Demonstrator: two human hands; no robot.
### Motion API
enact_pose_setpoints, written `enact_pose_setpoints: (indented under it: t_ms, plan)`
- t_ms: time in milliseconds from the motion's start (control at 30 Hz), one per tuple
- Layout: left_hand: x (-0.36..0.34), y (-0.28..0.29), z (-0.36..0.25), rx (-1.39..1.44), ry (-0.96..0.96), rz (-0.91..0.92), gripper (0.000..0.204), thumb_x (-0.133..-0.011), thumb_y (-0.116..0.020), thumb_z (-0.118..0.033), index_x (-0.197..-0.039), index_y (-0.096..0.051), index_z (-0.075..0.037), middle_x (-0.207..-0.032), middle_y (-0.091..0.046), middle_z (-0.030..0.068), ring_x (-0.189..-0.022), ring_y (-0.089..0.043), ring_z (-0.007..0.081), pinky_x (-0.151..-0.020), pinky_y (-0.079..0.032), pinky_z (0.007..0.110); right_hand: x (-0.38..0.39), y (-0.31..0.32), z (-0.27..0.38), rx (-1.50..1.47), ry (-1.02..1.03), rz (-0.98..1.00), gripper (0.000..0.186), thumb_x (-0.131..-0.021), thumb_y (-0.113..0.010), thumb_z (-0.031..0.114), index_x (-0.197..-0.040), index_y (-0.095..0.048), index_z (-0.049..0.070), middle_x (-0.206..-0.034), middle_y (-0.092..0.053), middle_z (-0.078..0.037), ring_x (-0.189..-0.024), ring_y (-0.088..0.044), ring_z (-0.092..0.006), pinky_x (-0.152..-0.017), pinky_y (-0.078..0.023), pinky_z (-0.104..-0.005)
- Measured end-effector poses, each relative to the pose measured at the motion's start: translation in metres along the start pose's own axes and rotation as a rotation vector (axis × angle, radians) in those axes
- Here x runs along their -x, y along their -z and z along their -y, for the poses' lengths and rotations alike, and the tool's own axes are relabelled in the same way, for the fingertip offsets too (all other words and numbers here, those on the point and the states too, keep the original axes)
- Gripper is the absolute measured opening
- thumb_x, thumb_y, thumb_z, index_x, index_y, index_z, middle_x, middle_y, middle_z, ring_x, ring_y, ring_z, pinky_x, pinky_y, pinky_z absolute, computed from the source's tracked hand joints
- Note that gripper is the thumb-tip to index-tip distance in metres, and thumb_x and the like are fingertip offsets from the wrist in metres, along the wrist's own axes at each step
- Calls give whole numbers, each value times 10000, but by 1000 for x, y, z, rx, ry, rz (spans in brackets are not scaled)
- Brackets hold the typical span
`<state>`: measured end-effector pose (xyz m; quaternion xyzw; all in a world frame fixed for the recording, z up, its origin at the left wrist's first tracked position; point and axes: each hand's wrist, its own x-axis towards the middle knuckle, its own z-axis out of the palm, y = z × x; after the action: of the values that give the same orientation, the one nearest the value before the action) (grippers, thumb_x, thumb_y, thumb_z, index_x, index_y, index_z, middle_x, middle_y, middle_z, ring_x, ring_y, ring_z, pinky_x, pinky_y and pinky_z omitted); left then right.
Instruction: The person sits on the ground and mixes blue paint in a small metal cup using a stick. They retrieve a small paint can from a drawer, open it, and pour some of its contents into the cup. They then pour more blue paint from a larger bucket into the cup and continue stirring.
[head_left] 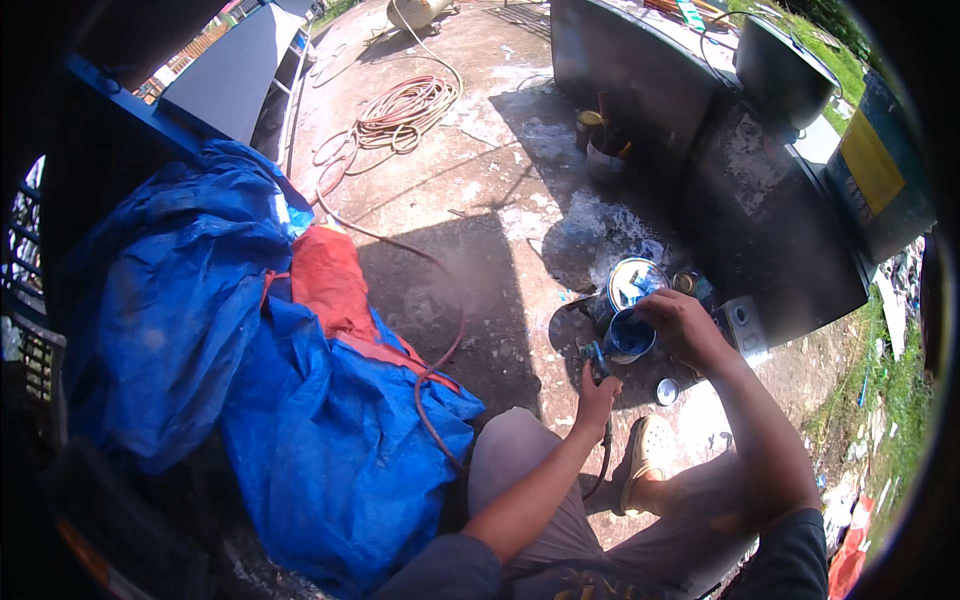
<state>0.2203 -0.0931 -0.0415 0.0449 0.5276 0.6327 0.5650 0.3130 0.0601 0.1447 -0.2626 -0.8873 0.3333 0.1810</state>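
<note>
My left hand (pixel 599 394) is closed around a spray gun (pixel 597 358) with bluish metal parts, and a dark hose (pixel 605 465) runs down from its grip. Just right of the gun is a round cup (pixel 630 338) coated with blue paint inside. My right hand (pixel 682 322) is at the cup's upper right rim with its fingers pinched together; what they hold, if anything, is hidden. Behind the cup stands an open paint can (pixel 634 280) with a pale rim and blue smears. A small round lid (pixel 667 391) lies on the ground nearer to me.
Blue tarpaulin (pixel 280 420) with a red cloth (pixel 330 280) spreads at my left. A reddish hose (pixel 440 375) leads to a coil (pixel 405 112) farther off. Dark panels (pixel 740 190) stand at the right, with a small can (pixel 685 283), a pale box (pixel 742 328) and several containers (pixel 604 155) nearby.
</note>
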Motion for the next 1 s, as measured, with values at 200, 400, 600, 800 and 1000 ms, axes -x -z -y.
enact_pose_setpoints:
  t_ms: [200, 400, 600, 800, 1000]
  plan:
    - [2, 2, -3, -23, -6, -36, 715, -856, -628, -100, -1504, -331, -45, -843, -562, 20, -718, -514, 101, -633, -402, 260, -1, -1, 14, -167, -142, 144, 147, -935, -704, 118, -1014, -701, -6, -949, -697, -141, -862, -698, -252, -793, -542, -352]
    - [3, -2, -5, -57, -10, -44, 848, -844, -641, -138, -1581, -237, -26, -842, -563, 17, -707, -489, 92, -644, -396, 244, 4, -15, 21, -272, -164, 41, 234, -906, -728, 88, -1125, -699, 13, -946, -706, -129, -856, -691, -214, -803, -539, -342]
    - [5, -2, -4, -27, -14, -55, 910, -829, -653, -149, -1600, -192, -4, -843, -569, 18, -703, -480, 91, -645, -393, 240, 2, -9, 20, -159, -142, 106, 177, -904, -699, 46, -1076, -734, 19, -957, -717, -141, -891, -722, -266, -807, -556, -352]
    - [6, -2, -6, -57, -25, -68, 890, -836, -641, -141, -1597, -199, -12, -831, -567, 17, -699, -487, 91, -639, -395, 240, -2, 1, 11, 177, -1, -65, 134, -890, -707, 88, -1003, -734, 23, -943, -702, -149, -900, -694, -347, -777, -555, -408]
    - [8, -2, -13, -10, -12, -67, 828, -850, -618, -107, -1578, -233, -18, -839, -561, 22, -717, -491, 89, -645, -394, 246, 1, -4, 12, -1, -28, 112, 127, -860, -733, 79, -971, -717, 20, -911, -686, -146, -853, -693, -336, -737, -548, -398]
